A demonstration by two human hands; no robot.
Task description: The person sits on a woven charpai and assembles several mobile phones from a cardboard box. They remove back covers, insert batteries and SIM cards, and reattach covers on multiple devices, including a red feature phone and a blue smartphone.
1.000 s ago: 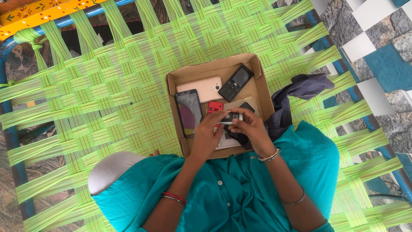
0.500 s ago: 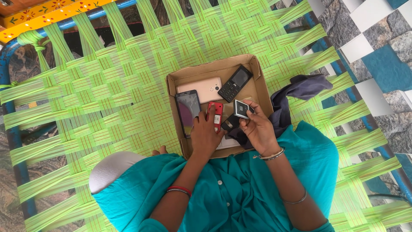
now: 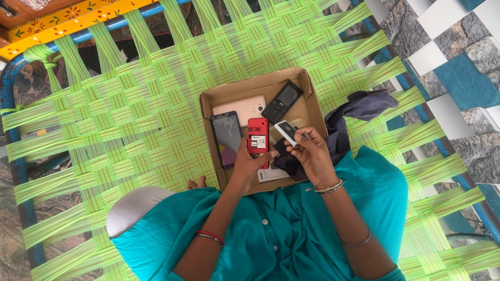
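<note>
My left hand (image 3: 251, 162) is closed on a small red phone with its back cover off (image 3: 258, 138), fingers and thumb around its lower end, holding it upright over the shallow brown cardboard box (image 3: 308, 106) in front of me. My right hand (image 3: 308, 153) pinches a small flat white-and-black battery (image 3: 286, 132) between thumb and fingertips, lifted just to the right of the red phone and tilted; the two are close, but whether they touch I cannot tell.

The box lies on the bright green woven-strap cot (image 3: 130, 119) I sit on. Inside it, at the far side, a rose-gold smartphone lying face down (image 3: 238, 107) sits beside a black keypad phone (image 3: 282, 101), which lies slanted toward the far right corner. On the left of the box, a dark touchscreen phone (image 3: 227, 139) lies face up, just left of the red phone. A white paper (image 3: 272, 174) shows under my hands at the near edge. A dark grey cloth (image 3: 359, 112) lies crumpled on the cot straps just right of the box, partly running under my right hand.
</note>
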